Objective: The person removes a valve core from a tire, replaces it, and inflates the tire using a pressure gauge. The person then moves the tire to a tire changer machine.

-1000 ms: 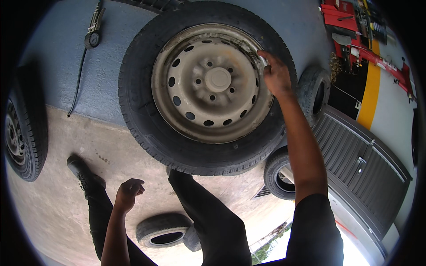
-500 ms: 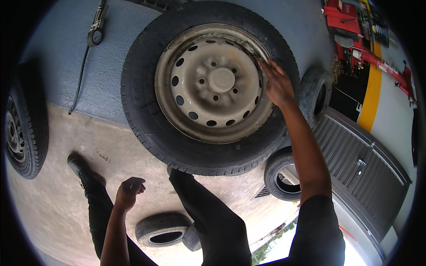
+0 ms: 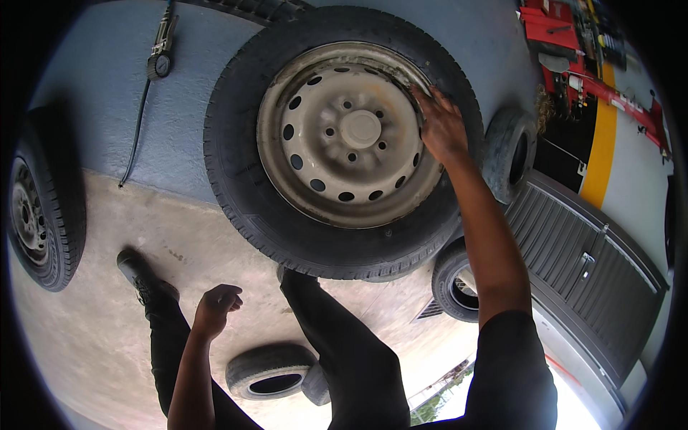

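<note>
A large black tyre mounted on a worn beige steel wheel point(image 3: 360, 129) faces me, filling the upper middle of the view. Round holes ring the disc, and a cap sits at the hub. My right hand point(image 3: 441, 129) reaches to the wheel's right side. Its fingers are stretched out, the tips at the rim edge beside the tyre point(image 3: 244, 179); it grips nothing I can see. Lower left, my left hand point(image 3: 216, 309) hangs apart from the wheel above the concrete floor. Its fingers are curled in, and no object shows in them.
A tyre inflator gauge point(image 3: 159, 66) with a black hose lies on the blue surface at upper left. Another wheel with tyre point(image 3: 61, 208) stands far left. Loose tyres lie at the bottom point(image 3: 269, 358) and right point(image 3: 512, 154). Red equipment point(image 3: 555, 32) and a grey cabinet point(image 3: 584, 265) are at right.
My right hand has shifted slightly up and left along the rim's right side. The view has moved a little, so the wheel and floor things sit slightly further right. My left hand stays curled.
</note>
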A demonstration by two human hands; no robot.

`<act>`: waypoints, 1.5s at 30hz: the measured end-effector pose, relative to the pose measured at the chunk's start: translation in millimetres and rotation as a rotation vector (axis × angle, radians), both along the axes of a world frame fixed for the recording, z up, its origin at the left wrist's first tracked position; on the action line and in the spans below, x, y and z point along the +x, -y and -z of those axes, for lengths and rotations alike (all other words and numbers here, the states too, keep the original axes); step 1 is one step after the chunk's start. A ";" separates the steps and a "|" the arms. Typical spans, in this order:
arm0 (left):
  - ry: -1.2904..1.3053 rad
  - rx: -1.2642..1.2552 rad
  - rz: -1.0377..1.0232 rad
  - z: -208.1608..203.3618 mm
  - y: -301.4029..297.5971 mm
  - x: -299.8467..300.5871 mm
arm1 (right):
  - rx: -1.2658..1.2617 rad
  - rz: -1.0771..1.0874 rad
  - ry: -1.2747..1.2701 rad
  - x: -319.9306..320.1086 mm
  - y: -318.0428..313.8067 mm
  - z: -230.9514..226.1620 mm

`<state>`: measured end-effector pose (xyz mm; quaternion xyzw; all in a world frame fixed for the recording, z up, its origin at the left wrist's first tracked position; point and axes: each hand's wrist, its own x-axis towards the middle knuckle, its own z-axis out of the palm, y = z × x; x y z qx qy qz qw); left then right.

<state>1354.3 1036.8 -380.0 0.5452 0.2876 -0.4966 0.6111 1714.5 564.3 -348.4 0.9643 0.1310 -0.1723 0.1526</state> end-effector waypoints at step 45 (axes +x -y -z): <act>0.274 -0.437 0.756 -498.6 64.1 875.6 | 1.924 1.205 -0.238 325.3 -257.5 -484.8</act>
